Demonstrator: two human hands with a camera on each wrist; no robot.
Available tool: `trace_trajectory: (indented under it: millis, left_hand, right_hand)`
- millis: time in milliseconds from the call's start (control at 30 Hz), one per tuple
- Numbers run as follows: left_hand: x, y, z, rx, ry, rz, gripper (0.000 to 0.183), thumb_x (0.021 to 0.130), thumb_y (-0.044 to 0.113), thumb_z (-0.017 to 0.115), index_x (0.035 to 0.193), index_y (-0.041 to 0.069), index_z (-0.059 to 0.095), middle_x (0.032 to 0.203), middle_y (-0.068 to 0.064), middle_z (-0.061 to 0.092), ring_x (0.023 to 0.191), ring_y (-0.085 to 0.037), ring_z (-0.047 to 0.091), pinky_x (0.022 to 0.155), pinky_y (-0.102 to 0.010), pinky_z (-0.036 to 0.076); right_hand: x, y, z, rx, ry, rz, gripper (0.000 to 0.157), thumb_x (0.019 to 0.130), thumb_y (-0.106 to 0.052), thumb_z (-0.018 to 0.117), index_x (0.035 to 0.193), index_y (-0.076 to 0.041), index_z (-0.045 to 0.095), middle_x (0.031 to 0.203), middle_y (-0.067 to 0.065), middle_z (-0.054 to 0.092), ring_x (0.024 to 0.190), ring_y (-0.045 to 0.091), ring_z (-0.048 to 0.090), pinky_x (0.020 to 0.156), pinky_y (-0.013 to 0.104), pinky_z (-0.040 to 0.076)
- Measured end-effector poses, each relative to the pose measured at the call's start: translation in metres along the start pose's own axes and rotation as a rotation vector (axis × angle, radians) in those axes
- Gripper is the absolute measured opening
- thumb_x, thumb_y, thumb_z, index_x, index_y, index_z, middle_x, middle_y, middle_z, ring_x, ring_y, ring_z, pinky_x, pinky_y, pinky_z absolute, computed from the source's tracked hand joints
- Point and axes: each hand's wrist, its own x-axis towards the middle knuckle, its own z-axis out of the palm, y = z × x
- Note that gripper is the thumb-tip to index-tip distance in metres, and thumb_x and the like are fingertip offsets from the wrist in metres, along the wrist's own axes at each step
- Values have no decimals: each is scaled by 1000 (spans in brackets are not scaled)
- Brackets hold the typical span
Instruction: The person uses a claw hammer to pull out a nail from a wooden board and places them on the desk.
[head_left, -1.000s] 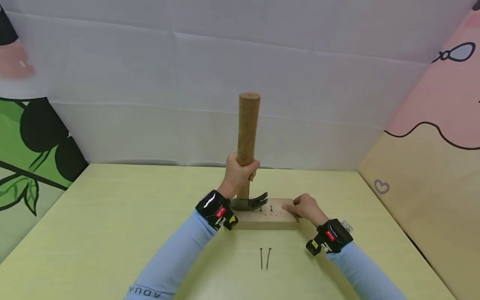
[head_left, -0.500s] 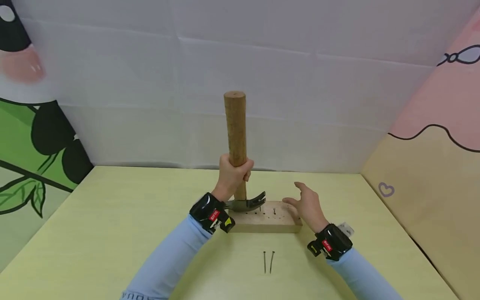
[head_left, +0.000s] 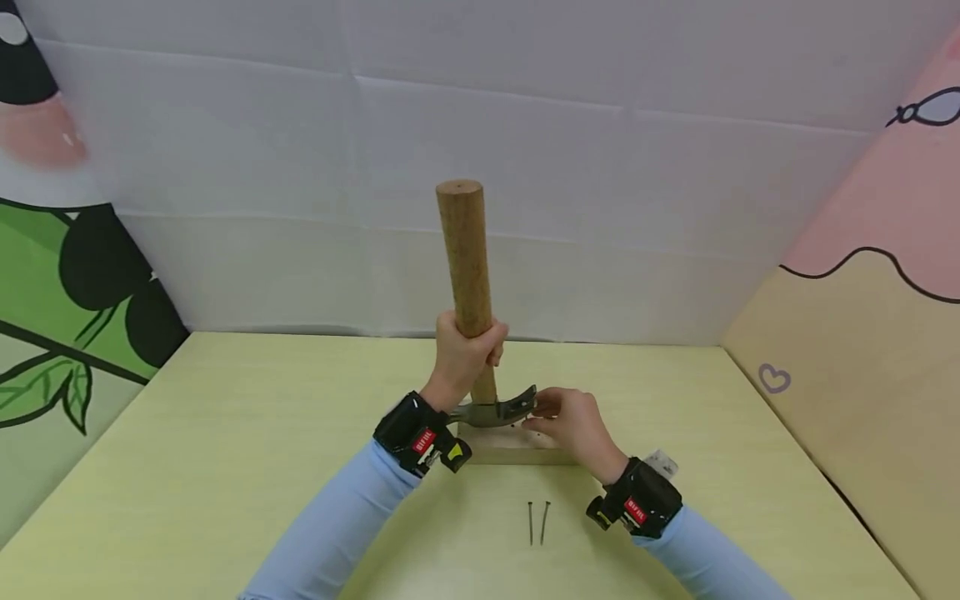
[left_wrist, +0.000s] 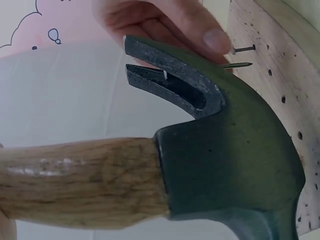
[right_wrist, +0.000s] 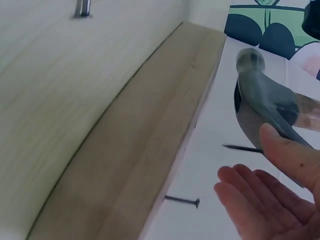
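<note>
My left hand [head_left: 461, 354] grips the wooden handle of a claw hammer [left_wrist: 225, 150] low, near its head. The handle points up, and the head is over a wooden block [head_left: 517, 457] dotted with small holes. A nail [right_wrist: 242, 148] sits at the claw, its point clear of the block; part of it is hidden by the claw and thumb. Around the claw is my right hand [head_left: 573, 421], its thumb and fingers apart with a gap between them, beside that nail. Another nail [right_wrist: 182, 201] stands in the block close by.
Two loose nails, a left one [head_left: 531, 523] and a right one [head_left: 544, 523], lie on the pale yellow table [head_left: 300, 500] in front of the block. A white sheet [head_left: 262, 167] hangs behind, and a painted panel [head_left: 862, 375] borders the right side.
My right hand has let go of the block's right end, spread its fingers and moved left to the claw. The hammer handle has swung left, still in my left hand.
</note>
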Motion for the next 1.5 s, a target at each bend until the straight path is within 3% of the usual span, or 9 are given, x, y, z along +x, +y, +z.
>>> trace_trajectory:
  millis: [233, 400, 533, 733, 900, 1000, 1167, 1300, 1500]
  left_hand:
    - [0, 8, 3, 17, -13, 19, 15, 76, -5, 54, 62, -5, 50, 45, 2, 47, 37, -11, 44, 40, -25, 36]
    - [-2, 12, 4, 24, -22, 22, 15, 76, -5, 53, 61, -6, 50, 45, 3, 46, 38, -10, 44, 40, -24, 36]
    - [-3, 13, 5, 9, -43, 34, 15, 75, -6, 53, 61, -8, 49, 45, 3, 47, 37, -10, 43, 40, -24, 36]
    - [-3, 13, 8, 24, -102, 25, 15, 74, -1, 55, 62, -10, 50, 47, 3, 48, 38, -10, 44, 42, -25, 37]
    - [-4, 10, 7, 60, -121, 31, 17, 73, 3, 57, 62, -9, 51, 47, -1, 47, 38, -9, 44, 42, -25, 38]
    - [-5, 9, 7, 63, -123, 27, 17, 73, 3, 56, 62, -9, 51, 46, -1, 47, 38, -9, 44, 41, -25, 37]
    - [-10, 10, 4, 68, -123, 12, 15, 74, 1, 55, 63, -8, 51, 47, 0, 47, 39, -10, 44, 41, -25, 37]
    - [-13, 11, 2, 92, -128, 20, 15, 74, 3, 56, 64, -7, 51, 48, -2, 47, 40, -9, 45, 42, -25, 37]
    - [-12, 12, 0, 110, -146, 69, 18, 74, 5, 56, 62, -8, 51, 47, -4, 47, 39, -9, 45, 42, -26, 39]
  right_hand:
    - [2, -2, 3, -44, 42, -8, 7, 71, -7, 75, 76, -7, 71, 68, 1, 68, 59, 6, 58, 54, 22, 44]
    - [2, -4, 3, -53, 30, 10, 5, 71, -8, 75, 73, -5, 72, 65, 0, 67, 53, 5, 50, 50, 21, 39]
    - [0, -4, 1, -62, 39, -34, 5, 73, -10, 74, 72, -5, 72, 63, -1, 67, 50, 4, 47, 49, 20, 37]
    - [-4, -3, -6, -63, 37, -128, 3, 75, -9, 72, 76, -6, 74, 68, 2, 68, 56, 4, 58, 51, 19, 43]
    - [-3, -1, -11, -13, 5, -137, 7, 77, -4, 70, 83, -4, 73, 77, 6, 70, 68, 11, 65, 57, 20, 48]
    - [-4, -2, -17, 87, -41, -74, 11, 78, -3, 68, 88, 1, 71, 81, 10, 69, 72, 16, 66, 61, 23, 51]
    - [-9, -7, -30, 301, -128, 160, 19, 79, -8, 69, 93, 5, 68, 85, 14, 68, 76, 23, 67, 66, 30, 53]
    - [-14, -5, -37, 383, -207, 299, 25, 77, -11, 71, 93, 7, 66, 85, 12, 68, 75, 22, 67, 69, 35, 53]
    - [-26, 10, -38, 477, -403, 411, 25, 79, -6, 68, 95, 12, 58, 81, 15, 67, 69, 18, 66, 64, 34, 54]
